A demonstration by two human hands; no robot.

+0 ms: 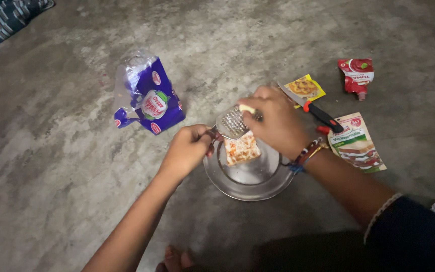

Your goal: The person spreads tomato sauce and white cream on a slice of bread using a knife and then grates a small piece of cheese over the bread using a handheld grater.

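The left hand [187, 148] is closed around the handle of a small metal grater [231, 122], holding it tilted over a round steel plate [247, 184] on the concrete floor [66, 166]. The right hand [277, 123] pinches a pale block of cheese [247, 109] against the grater's face. A topped bread slice [241, 148] lies on the plate beneath. Nearby lie a purple bread bag [149, 98], a red-handled knife [313, 110], and sauce sachets [357, 75].

Dim, soft overhead light, slightly blurred, with corners darkening and faint glare on the steel plate [247, 186].
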